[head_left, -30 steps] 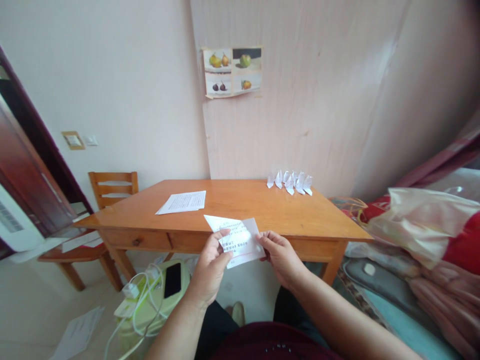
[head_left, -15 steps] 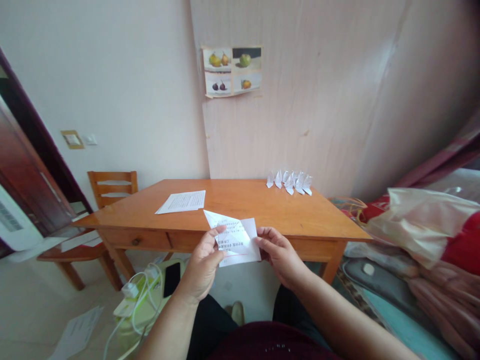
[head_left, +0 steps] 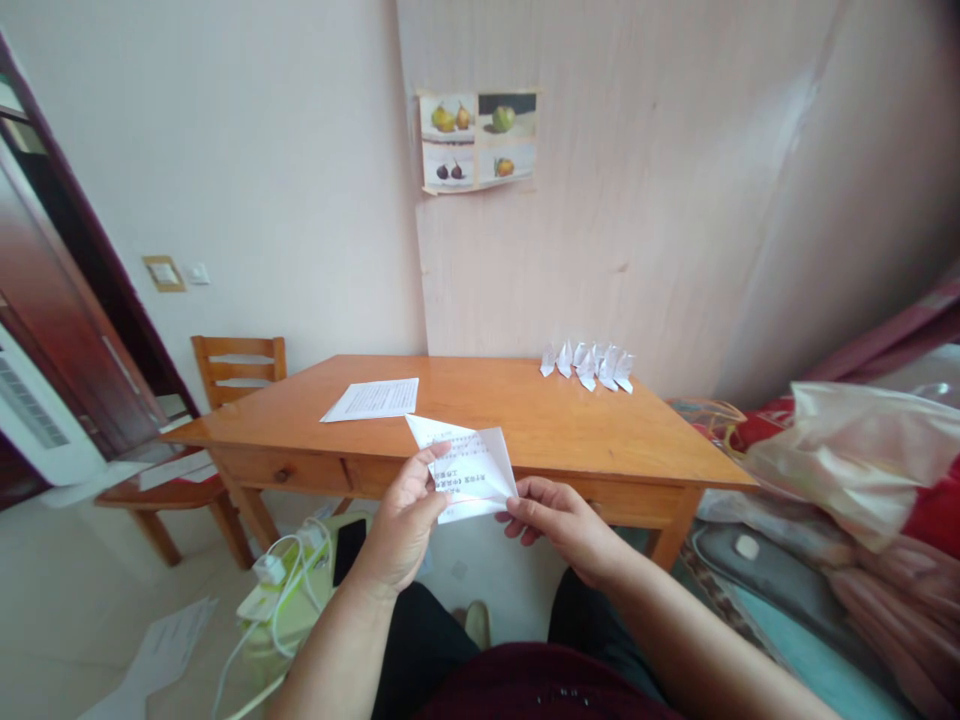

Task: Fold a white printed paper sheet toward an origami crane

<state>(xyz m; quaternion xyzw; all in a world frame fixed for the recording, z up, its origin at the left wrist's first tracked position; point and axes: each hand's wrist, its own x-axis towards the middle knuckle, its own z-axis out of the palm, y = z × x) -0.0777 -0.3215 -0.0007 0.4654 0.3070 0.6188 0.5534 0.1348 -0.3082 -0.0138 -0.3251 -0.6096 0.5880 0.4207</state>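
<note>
A white printed sheet of paper [head_left: 469, 468], partly folded with a pointed flap at its top left, is held up in front of the wooden table [head_left: 525, 420]. My left hand [head_left: 401, 525] pinches its left edge between thumb and fingers. My right hand [head_left: 559, 520] grips its lower right corner. Both hands are in the air, level with the table's front edge. On the table lie a flat printed sheet [head_left: 373, 399] and, at the far right, a row of several small folded paper figures [head_left: 589, 363].
A wooden chair [head_left: 214, 420] stands left of the table. On the floor lie a green box with white cables and a black phone [head_left: 300, 580] and a loose sheet [head_left: 169, 640]. Bags and bedding [head_left: 847, 470] pile up on the right. A fruit picture [head_left: 476, 140] hangs on the wall.
The sheet has been folded further, so it looks narrower. My right hand has slid down from the right edge to the lower right corner. The camera has shifted slightly.
</note>
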